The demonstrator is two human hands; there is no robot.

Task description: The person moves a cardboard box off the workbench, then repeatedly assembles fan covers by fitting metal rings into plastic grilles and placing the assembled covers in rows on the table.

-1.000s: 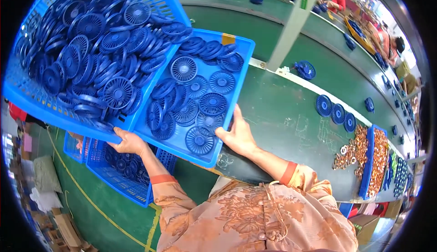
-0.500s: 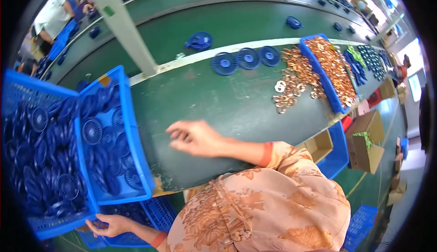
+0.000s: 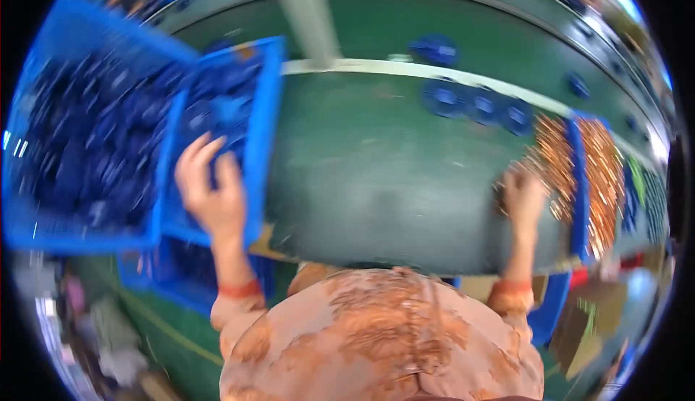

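Observation:
My left hand (image 3: 212, 190) reaches over a narrow blue tray (image 3: 266, 137) of dark blue slotted round fan covers (image 3: 201, 117). Its fingers are apart, with nothing visible between them. Far to the right, my right hand (image 3: 524, 197) is down on the green table (image 3: 376, 176), at the near left edge of a loose heap of shiny copper-coloured pieces (image 3: 554, 140). Its fingers point down and are smeared by motion, so I cannot tell what they hold. Three more blue fan covers (image 3: 483, 104) lie in a row along the table's far edge.
A large blue crate (image 3: 87, 238) full of dark blue parts stands at the left. Beside the heap, a blue tray (image 3: 578, 184) holds more copper-coloured pieces. A pale post (image 3: 308, 17) rises at the far edge, before a green conveyor (image 3: 384, 28) carrying blue parts (image 3: 436, 50).
The view has swung left. My left hand has moved from the large crate's near corner to over the narrow tray. My right hand has gone from mid-table to the copper-coloured heap.

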